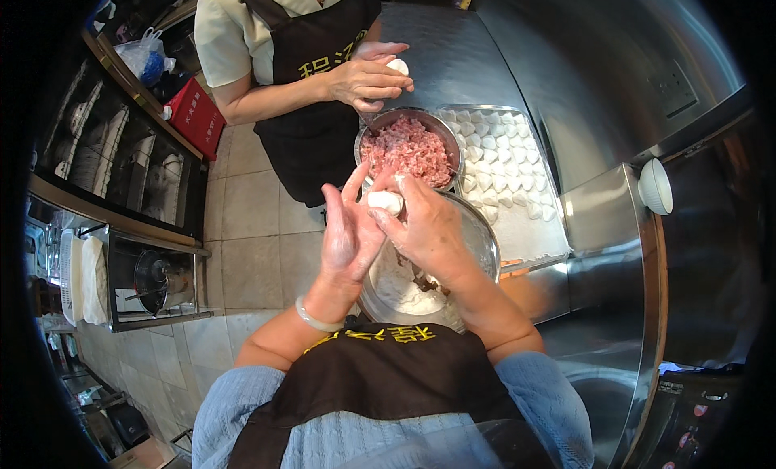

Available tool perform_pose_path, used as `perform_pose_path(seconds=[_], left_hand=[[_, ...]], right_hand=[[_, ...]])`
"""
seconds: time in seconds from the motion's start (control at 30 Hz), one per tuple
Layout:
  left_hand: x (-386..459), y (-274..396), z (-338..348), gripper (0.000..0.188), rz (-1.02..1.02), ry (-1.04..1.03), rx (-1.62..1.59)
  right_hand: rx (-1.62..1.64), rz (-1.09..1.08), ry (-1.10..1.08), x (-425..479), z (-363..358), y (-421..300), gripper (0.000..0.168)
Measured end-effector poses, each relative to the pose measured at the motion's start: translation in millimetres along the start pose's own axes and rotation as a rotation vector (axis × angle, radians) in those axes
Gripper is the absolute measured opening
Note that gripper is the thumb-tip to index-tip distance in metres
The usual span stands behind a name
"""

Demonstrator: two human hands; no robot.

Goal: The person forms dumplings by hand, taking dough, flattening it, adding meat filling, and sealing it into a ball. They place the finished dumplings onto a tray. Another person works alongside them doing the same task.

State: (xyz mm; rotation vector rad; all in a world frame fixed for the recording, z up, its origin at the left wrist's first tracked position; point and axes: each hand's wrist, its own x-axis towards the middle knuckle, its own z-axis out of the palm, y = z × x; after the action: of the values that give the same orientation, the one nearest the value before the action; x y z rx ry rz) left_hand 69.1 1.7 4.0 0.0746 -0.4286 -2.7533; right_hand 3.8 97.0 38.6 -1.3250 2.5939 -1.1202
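Observation:
A small white dough piece (pixel 385 202), rounded like a dumpling, is between my two hands over the basins. It lies against the fingers of my left hand (pixel 351 232), whose palm is turned up and whose thumb stands apart. The thumb and fingers of my right hand (pixel 427 226) pinch it from the other side. Flour dusts both hands. Just beyond my fingertips is a metal basin (pixel 459 150) of raw minced meat (pixel 412 147). Beneath my hands sits a wider metal basin (pixel 488 232) with white flour (pixel 418 299) in it, partly hidden by my forearms.
Rows of white dumplings (pixel 500 160) fill much of a floured tray (pixel 527 244) at the right. Across from me, a co-worker's hands (pixel 370 84) hold a white dough piece (pixel 398 66). A white bowl (pixel 656 187) is by the right-hand steel edge. Shelving (pixel 115 141) stands left.

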Motion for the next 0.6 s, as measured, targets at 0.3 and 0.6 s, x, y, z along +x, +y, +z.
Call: perform_pose_path(seconds=[0.3, 0.6], left_hand=[[5, 11, -25, 0.039, -0.371, 0.039, -0.163], [4, 7, -21, 0.027, -0.402, 0.21, -0.14]], right_hand=[[0.052, -0.437, 0.0, 7, -11, 11, 0.034], [0.106, -0.415, 0.043, -1, -4, 26, 0.032]])
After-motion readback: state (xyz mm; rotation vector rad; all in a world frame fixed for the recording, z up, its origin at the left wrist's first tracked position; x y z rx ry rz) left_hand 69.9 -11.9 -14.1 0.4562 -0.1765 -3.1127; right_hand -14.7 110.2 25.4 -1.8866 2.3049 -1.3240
